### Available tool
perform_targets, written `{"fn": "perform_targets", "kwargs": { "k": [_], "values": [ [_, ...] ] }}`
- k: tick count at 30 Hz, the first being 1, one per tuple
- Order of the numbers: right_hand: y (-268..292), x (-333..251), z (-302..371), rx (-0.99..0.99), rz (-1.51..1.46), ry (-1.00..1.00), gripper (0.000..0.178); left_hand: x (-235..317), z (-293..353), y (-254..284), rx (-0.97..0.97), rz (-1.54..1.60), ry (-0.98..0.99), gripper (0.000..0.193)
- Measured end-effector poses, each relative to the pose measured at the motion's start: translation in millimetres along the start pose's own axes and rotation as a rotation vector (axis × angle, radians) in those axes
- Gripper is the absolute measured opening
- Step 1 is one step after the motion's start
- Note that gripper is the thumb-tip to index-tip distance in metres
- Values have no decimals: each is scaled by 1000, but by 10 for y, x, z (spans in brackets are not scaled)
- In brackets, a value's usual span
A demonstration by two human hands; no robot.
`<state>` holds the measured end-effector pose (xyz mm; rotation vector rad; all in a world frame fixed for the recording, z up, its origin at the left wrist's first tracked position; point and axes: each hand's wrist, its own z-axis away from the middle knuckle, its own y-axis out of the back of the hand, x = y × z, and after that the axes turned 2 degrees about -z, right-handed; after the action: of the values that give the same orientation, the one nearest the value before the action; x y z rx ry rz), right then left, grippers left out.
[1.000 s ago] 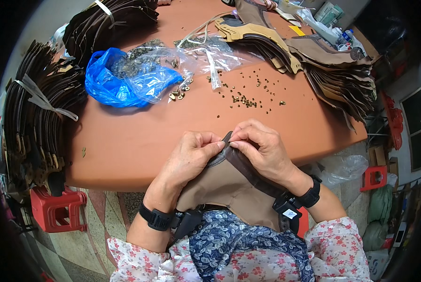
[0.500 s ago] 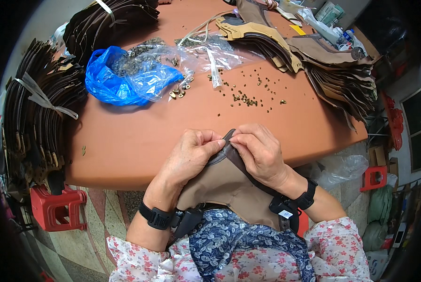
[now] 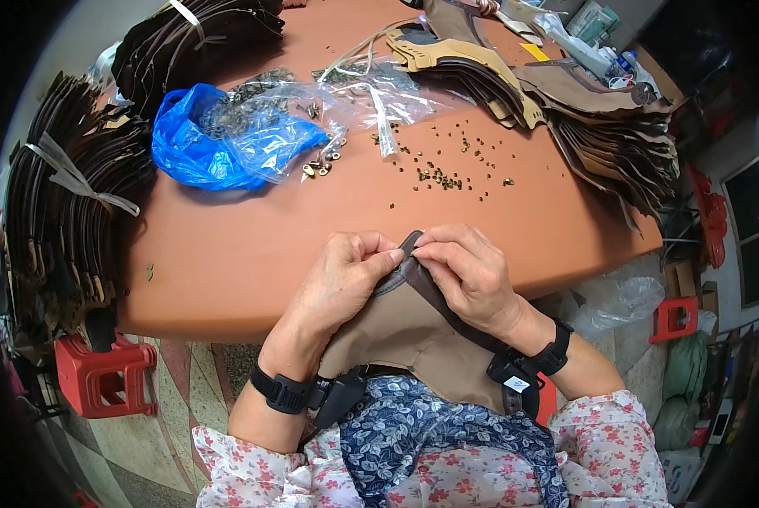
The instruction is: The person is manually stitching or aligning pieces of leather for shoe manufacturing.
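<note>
Hands point(image 3: 346, 275) point(image 3: 473, 284) on panel point(image 3: 405, 334), apparently lengthwise away

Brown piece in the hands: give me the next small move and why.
Perhaps the right hand should press at the dark tip of the piece while the left hand steadies it: both hands' fingertips are pinched close together there.

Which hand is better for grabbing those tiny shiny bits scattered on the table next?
Probably the right hand: it is just this side of the scattered metal bits, while the left hand is farther to their left. Both are busy with the brown piece, though.
</note>
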<state>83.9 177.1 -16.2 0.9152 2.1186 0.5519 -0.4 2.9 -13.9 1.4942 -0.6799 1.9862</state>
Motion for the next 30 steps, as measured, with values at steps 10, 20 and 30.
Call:
{"fn": "perform_targets", "kwargs": {
  "k": [10, 20, 30],
  "values": [
    [6, -31, -12, -66, -191, -209, 10, 6, 11, 4, -25, -3, 6, 17],
    [14, -63, -33, -34, 115, 84, 15, -29, 7, 1, -12, -7, -32, 17],
    [12, -96, 60, -141, 19, 88, 25, -67, 29, -24, 51, -91, -104, 15]
  ]
}}
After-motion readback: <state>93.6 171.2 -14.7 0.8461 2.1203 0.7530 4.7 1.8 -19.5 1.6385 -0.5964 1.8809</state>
